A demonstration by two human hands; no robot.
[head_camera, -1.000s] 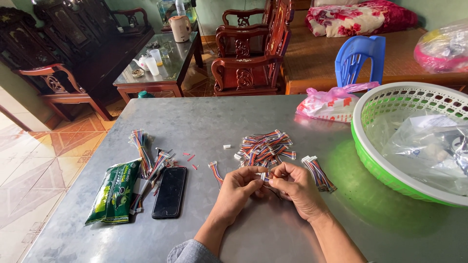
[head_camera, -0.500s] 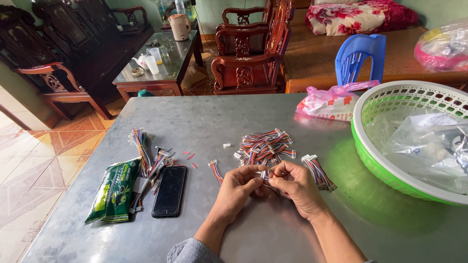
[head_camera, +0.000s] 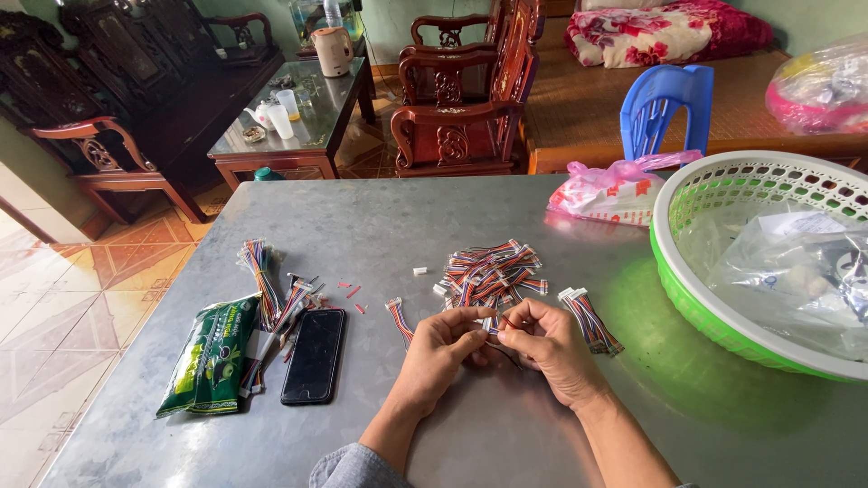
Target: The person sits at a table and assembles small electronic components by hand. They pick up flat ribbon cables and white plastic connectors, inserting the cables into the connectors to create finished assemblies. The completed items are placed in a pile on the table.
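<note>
My left hand point(head_camera: 440, 348) and my right hand point(head_camera: 546, 346) meet over the grey metal table point(head_camera: 380, 226). Together they pinch one small wire harness with a white connector point(head_camera: 489, 323). Just beyond the fingers lies a pile of multicoloured wire harnesses point(head_camera: 488, 269). A small bundle of wires point(head_camera: 589, 318) lies right of my right hand. One short harness point(head_camera: 398, 318) lies left of my left hand.
A black phone point(head_camera: 314, 354) and a green packet point(head_camera: 213, 354) lie at the left, with more wire bundles point(head_camera: 263, 280) behind them. A green basket point(head_camera: 696, 298) holding plastic bags stands at the right. A pink bag point(head_camera: 608, 192) lies beyond it. Wooden chairs stand past the table.
Both hands stay in place by the wire pile; only the fingers shift slightly on the small harness.
</note>
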